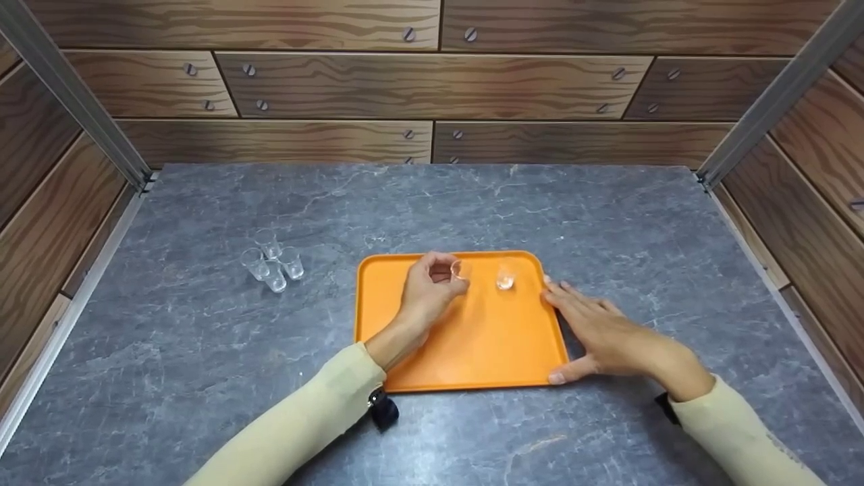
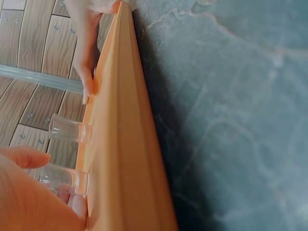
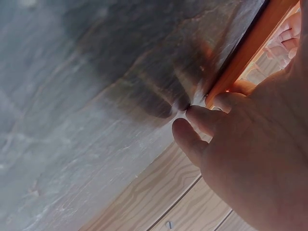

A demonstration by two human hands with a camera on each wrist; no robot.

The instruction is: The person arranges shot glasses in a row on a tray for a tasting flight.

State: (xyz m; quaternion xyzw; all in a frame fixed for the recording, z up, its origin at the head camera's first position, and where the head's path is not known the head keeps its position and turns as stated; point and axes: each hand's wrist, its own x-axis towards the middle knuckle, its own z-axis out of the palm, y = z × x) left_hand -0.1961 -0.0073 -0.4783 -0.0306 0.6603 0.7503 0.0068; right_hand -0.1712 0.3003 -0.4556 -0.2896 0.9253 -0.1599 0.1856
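Note:
An orange tray (image 1: pixel 493 344) lies on the grey stone-patterned table. Over its back middle, my left hand (image 1: pixel 428 290) has thumb and fingers curled round a small clear shot glass (image 1: pixel 460 271). In the left wrist view that held glass (image 2: pixel 55 177) stands upright at the tray surface, partly covered by the fingers. To its right on the tray stands another clear shot glass (image 1: pixel 505 278). My right hand (image 1: pixel 601 331) rests with spread, straight fingers along the tray's right rim, its thumb at the front right corner.
Several clear shot glasses (image 1: pixel 273 263) stand close together on the table (image 1: pixel 202 351), left of the tray. Wood-patterned panels (image 1: pixel 432 81) wall the back and sides, with metal posts (image 1: pixel 769 101) at the back corners.

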